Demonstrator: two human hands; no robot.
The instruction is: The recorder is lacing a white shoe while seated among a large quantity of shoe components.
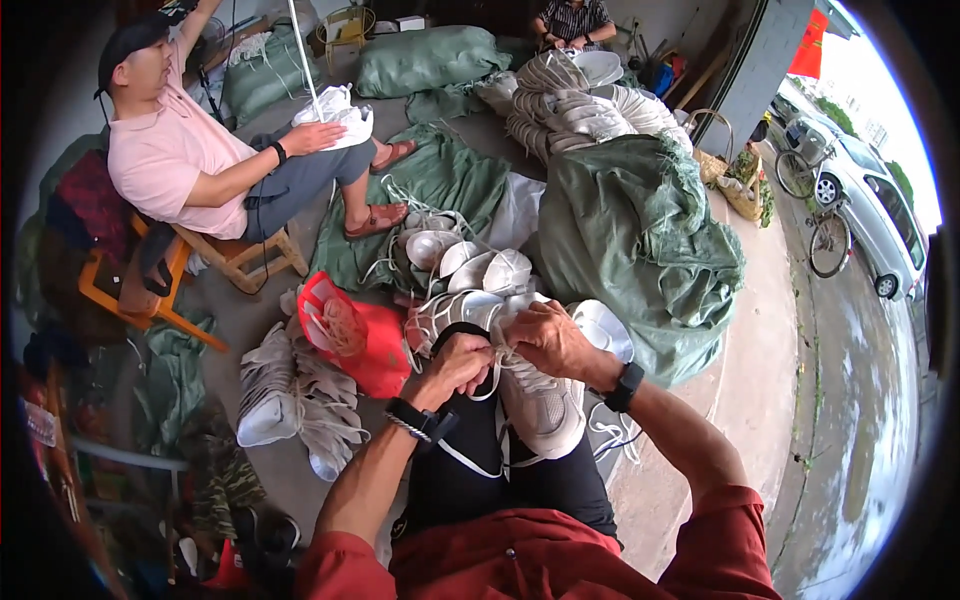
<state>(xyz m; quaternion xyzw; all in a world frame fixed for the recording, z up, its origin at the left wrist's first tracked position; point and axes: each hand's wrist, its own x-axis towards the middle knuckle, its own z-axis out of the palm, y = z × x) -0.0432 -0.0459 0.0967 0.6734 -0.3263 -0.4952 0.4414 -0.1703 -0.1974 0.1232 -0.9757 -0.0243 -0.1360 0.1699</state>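
Observation:
A white and beige sneaker [543,402] rests on my black-clad lap, its toe toward me. White shoelace [462,458] runs through its eyelets, and a loose length loops down over my legs. My left hand [466,364] is closed in a pinch on the lace at the shoe's left side. Over the tongue and upper eyelets, my right hand [548,340] has its fingers bent together on the lace; the fingertips are partly hidden. Just beyond my hands lie several pale shoe uppers [470,268] in a row, some with laces hanging loose.
Left of my knees stand a red bag [372,345] and stacked uppers [268,390]. A large green sack [640,250] is ahead right. At left, a seated person [180,170] in pink holds a white shoe [340,115]; another person [575,22] sits far back.

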